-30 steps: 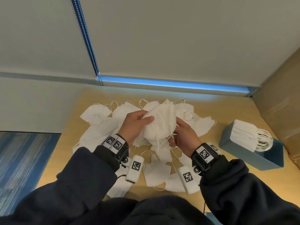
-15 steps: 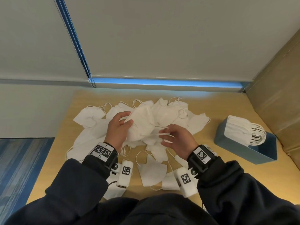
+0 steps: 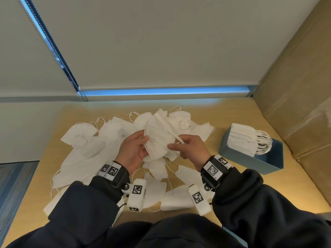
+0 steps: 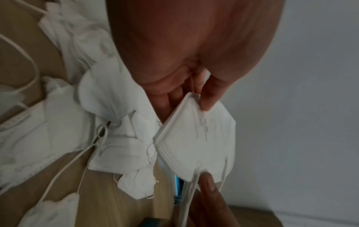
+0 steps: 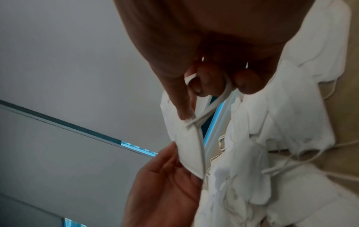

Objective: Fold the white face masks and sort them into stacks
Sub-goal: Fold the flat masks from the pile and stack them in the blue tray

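While both hands meet at the middle of the head view, 1 white face mask (image 3: 158, 136) is held flat between them above the loose pile of masks (image 3: 93, 149) on the wooden table (image 3: 232, 185). The left hand (image 3: 131, 154) pinches its left edge with thumb and fingers; the right hand (image 3: 190, 149) pinches its right edge, fingers curled round an ear loop (image 5: 213, 101). At right, a blue box (image 3: 250, 158) holds a stack of folded masks (image 3: 245, 138).
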A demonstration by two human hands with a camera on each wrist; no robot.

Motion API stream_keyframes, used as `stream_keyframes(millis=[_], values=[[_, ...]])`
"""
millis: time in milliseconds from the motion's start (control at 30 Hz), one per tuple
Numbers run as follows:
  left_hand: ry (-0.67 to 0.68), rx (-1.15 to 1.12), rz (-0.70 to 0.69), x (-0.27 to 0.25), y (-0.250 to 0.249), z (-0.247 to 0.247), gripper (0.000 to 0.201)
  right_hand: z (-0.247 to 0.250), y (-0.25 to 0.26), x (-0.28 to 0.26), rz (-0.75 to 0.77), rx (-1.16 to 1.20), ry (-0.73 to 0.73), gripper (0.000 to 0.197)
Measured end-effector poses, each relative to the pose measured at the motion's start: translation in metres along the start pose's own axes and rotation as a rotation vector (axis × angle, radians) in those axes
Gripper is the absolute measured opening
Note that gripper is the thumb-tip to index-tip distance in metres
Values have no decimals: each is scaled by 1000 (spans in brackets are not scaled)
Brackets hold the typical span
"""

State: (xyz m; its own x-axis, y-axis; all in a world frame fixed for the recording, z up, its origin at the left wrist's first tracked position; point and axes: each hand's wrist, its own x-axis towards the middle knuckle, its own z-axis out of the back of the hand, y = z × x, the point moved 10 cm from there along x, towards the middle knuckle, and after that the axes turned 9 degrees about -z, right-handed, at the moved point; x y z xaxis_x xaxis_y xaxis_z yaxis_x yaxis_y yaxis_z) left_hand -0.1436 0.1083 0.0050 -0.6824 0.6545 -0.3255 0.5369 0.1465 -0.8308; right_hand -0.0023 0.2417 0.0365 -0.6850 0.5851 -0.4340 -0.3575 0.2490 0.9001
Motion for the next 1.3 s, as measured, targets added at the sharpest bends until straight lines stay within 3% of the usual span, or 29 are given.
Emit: stream_keyframes(millis=[67, 200, 367, 500, 633, 800, 867, 1000, 1200, 1300], values=[[33, 197, -62, 2, -5, -12, 34, 18, -5, 1, 7, -14, -17, 25], [263, 676, -378, 4, -33, -60, 50, 55, -11, -1, 34, -183, -25, 20], [476, 1073, -511, 13, -37, -110, 26, 121, -22, -11, -71, -147, -46, 13], [444, 1081, -605, 22, -57, -141, 16, 224, 14, -37, 62, -2, -308, 6], [551, 1051, -679, 23, -39, -218, 16, 266, 43, -52, 163, -18, -310, 1], [665, 1087, -661, 37, 44, -299, 11, 332, 20, -53, 74, -64, -425, 10], [679, 1142, -574, 48, 81, -310, 13, 351, -4, -55, -7, -93, -442, 2], [677, 1280, -413, 64, 132, -313, 20, 369, -45, -52, -101, -186, -455, 8], [639, 1353, -441, 70, 139, -319, 26, 380, -51, -36, -69, -182, -498, 7], [573, 1298, -488, 76, 126, -318, 19, 385, -44, -30, -41, -120, -498, 6]])
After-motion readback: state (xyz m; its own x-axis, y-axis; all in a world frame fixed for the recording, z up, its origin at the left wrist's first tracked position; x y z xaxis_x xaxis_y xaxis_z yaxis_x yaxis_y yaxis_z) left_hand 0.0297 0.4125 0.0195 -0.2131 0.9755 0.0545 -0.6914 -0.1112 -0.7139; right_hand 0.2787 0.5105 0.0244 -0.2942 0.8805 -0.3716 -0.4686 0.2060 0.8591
